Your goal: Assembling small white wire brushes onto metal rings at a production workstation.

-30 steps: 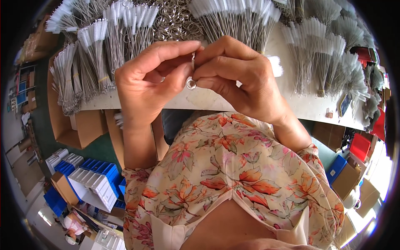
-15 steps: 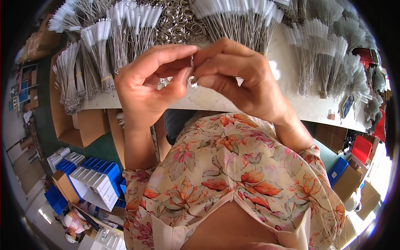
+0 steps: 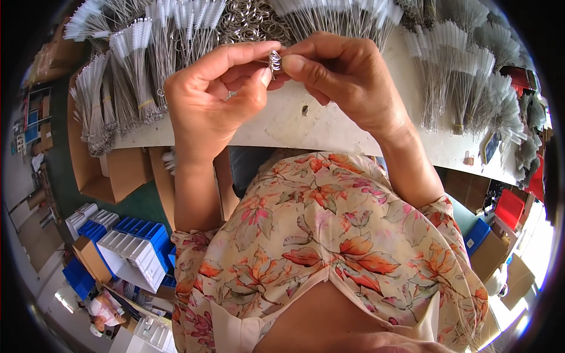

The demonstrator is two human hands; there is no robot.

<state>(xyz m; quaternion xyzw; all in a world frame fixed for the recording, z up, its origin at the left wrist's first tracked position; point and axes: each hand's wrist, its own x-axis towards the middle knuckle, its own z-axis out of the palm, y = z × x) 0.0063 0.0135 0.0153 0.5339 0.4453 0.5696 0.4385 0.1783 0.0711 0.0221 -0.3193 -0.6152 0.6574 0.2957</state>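
Above the white table (image 3: 329,126), left hand (image 3: 206,100) and right hand (image 3: 347,76) pinching one metal ring (image 3: 275,59), fingers curled

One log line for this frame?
left hand + right hand: pinch metal ring | bundled wire brushes on white table

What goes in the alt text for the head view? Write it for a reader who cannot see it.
Two bare hands meet above a white worktable, the left hand and right hand pinching a small metal ring between their fingertips. Bundles of thin wire brushes and a pile of metal rings lie along the table's far side.
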